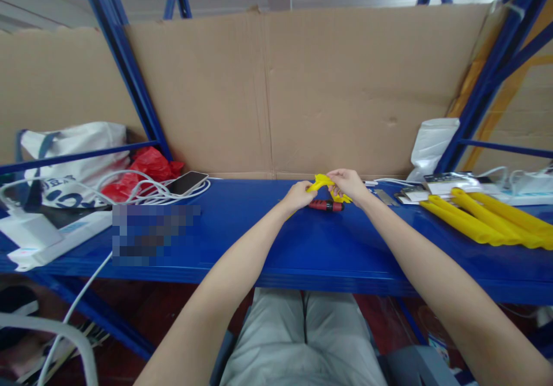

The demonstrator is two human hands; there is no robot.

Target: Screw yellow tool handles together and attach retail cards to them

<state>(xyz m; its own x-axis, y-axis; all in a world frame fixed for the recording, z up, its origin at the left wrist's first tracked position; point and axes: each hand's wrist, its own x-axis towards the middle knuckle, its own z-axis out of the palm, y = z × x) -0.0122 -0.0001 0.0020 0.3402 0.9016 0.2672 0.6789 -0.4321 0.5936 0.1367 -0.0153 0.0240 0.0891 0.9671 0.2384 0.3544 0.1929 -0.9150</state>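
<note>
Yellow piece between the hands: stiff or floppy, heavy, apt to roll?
The yellow piece is probably floppy: it looks bunched and creased between the left hand and right hand. Likely light, since it appears to be thin sheet. Rolling seems unlikely, given its irregular outline.

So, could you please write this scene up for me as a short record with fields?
Left hand: gripping the yellow piece
Right hand: fingers on the same piece
By the hands: red-black tool, lying on the blue table
Right side: long yellow rolls, white pouch
Left side: phone, red bag, white tote
Behind: cardboard
</note>
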